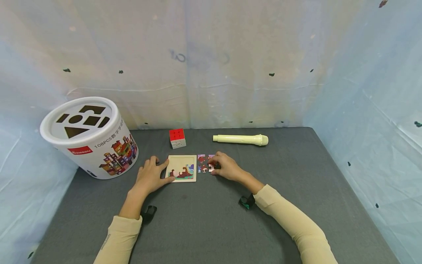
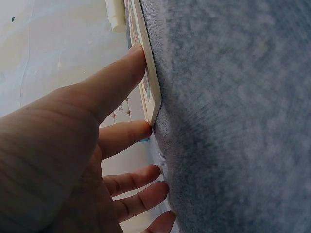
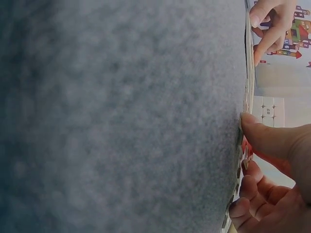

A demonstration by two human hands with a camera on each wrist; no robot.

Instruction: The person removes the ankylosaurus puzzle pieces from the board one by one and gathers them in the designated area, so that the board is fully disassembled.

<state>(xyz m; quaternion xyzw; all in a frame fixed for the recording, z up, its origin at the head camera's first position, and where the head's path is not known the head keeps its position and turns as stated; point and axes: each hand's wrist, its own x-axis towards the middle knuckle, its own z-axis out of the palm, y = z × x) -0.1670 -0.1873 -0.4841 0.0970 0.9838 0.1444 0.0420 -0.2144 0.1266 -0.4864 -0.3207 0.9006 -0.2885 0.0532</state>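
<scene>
A square wooden jigsaw board (image 1: 184,157) lies on the table, its lower part filled with colourful pieces and its upper part bare. My left hand (image 1: 150,176) rests at its left side, thumb on the near corner and index fingertip at the edge; the other fingers are spread in the left wrist view. Loose jigsaw pieces (image 1: 201,158) lie in a group just right of the board. Over their right side, my right hand (image 1: 227,167) pinches a jigsaw piece (image 3: 246,156) between thumb and fingers, mostly hidden by them in the head view.
A cube puzzle (image 1: 177,138) with a red top stands behind the board. To its right lies a pale yellow toy microphone (image 1: 240,139). A large white bucket (image 1: 89,139) with shaped holes in its lid stands at the left. Plastic sheeting (image 1: 211,66) walls the grey table (image 1: 204,227).
</scene>
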